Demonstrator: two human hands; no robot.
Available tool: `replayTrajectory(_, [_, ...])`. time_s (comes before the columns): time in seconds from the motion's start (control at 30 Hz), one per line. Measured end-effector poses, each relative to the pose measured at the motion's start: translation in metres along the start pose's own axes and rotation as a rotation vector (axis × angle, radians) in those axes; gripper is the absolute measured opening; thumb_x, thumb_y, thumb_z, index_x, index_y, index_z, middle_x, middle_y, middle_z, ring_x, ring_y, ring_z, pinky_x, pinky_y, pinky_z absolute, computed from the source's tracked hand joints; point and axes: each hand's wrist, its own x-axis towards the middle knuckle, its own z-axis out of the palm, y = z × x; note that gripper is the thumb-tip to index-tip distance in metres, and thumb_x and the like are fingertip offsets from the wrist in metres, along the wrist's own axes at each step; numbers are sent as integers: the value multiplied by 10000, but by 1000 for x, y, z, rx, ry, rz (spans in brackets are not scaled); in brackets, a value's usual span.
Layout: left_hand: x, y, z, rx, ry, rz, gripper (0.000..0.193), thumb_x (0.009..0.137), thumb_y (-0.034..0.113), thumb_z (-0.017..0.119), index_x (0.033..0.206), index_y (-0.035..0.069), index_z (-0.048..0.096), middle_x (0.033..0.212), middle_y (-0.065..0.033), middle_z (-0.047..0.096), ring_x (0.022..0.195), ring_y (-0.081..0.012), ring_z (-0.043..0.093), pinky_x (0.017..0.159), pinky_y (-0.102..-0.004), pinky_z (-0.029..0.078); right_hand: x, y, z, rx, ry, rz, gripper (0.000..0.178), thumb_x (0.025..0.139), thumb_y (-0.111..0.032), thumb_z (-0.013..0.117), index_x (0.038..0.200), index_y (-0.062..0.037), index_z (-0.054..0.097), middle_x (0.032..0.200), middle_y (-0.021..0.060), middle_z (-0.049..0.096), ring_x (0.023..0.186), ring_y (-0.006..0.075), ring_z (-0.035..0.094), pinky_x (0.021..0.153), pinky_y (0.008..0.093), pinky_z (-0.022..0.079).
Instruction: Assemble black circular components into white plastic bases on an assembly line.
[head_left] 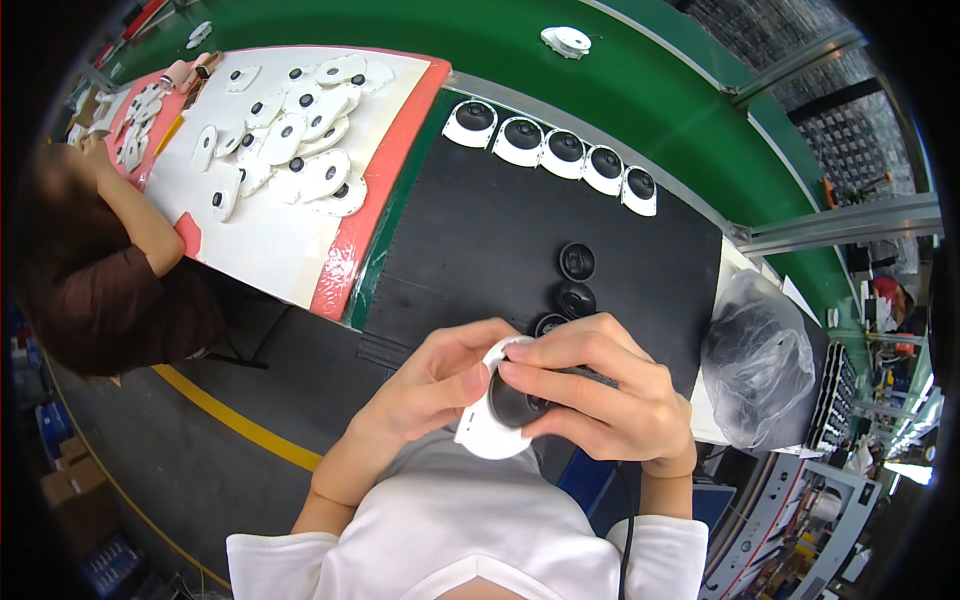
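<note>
Close to my chest, my left hand [432, 388] grips a white plastic housing [488, 438] by its edge, with the thumb on its near face. A black round part [512, 404] that looks like a small speaker sits in the opening of that housing. My right hand [615, 385] pinches the housing's upper rim and the black part, its thumb lower down on the side. The fingers partly hide how the two fit together. Just beyond my right hand, loose black round parts [577, 261] lie on the black mat [470, 250].
Several white housings with black round centres [566, 152] stand in a row along the mat's far edge. To the right lies a clear plastic bag [758, 360]. More white pieces [285, 138] cover the left table, where another person [120, 250] sits. One white piece [566, 42] rests on the green surface.
</note>
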Motion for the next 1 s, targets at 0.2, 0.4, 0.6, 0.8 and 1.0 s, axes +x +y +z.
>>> replayTrajectory(0.2, [1,-2,4,57,44,74,630,862,409,756,1247,-36,530,1139,-94,616,1048,-131,612,861,-272,510,-2,-1,2,-61,79,30,469,566,-267,838,948,-8,756,943,85,705,791,237,645,695,323,506])
replayTrajectory(0.4, [4,-1,13,228,191,98,792,796,566,758,1240,-54,541,1233,-194,634,1115,-224,637,990,-354,481,0,9,-7,-261,110,114,425,591,-403,829,695,-34,645,611,44,486,567,225,497,538,322,388])
replayTrajectory(0.6, [7,-4,9,363,253,213,802,792,526,782,1279,-55,520,1261,-197,615,1135,-237,632,1010,-375,472,-19,22,-5,-362,-81,96,381,730,-353,788,958,-65,689,730,21,582,584,186,563,491,298,439])
replayTrajectory(0.8, [7,-6,-1,282,202,234,630,823,143,804,1331,-51,487,1326,-161,555,1211,-214,560,1038,-353,451,-13,18,0,-330,-3,102,307,766,-324,774,865,-57,659,715,45,582,562,217,573,509,316,464])
replayTrajectory(1.0, [8,-8,-6,297,194,248,590,831,116,789,1320,-38,497,1397,-171,496,1237,-229,547,1030,-358,464,-7,22,0,-226,41,91,411,795,-341,751,1049,-33,653,669,52,603,588,232,625,532,322,483])
